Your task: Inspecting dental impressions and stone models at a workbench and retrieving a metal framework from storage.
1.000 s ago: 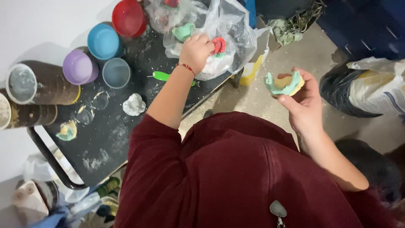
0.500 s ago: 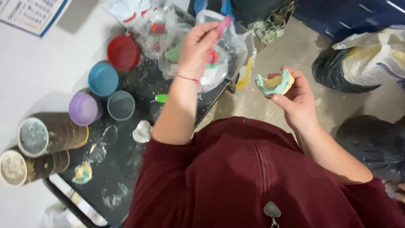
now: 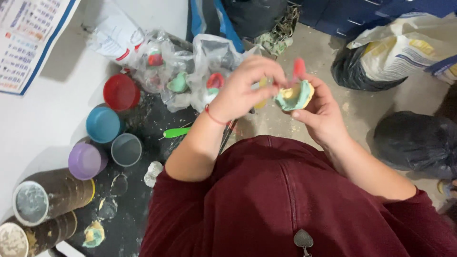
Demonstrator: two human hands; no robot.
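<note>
My right hand (image 3: 320, 110) cups a small lump of pale green and yellow paste (image 3: 294, 96), held up in front of my chest. My left hand (image 3: 245, 88) has come across to it, fingers pinched on a thin red stick-like tool (image 3: 298, 68) whose tip stands just above the lump. A red string circles the left wrist. Below and to the left is a dark, paste-spattered tray (image 3: 143, 128). What the left fingertips touch on the lump is hidden.
On the tray stand red (image 3: 121, 92), blue (image 3: 103, 124), purple (image 3: 86, 161) and grey (image 3: 126, 149) cups, a green tool (image 3: 177, 132), two brown tubs (image 3: 45, 196) and clear plastic bags of coloured pieces (image 3: 190, 71). Black and printed sacks (image 3: 381, 62) lie on the concrete floor at right.
My left hand left the plastic bag, lifted a red tool and moved right to meet the lump. The right hand brought the lump closer in front of me.
</note>
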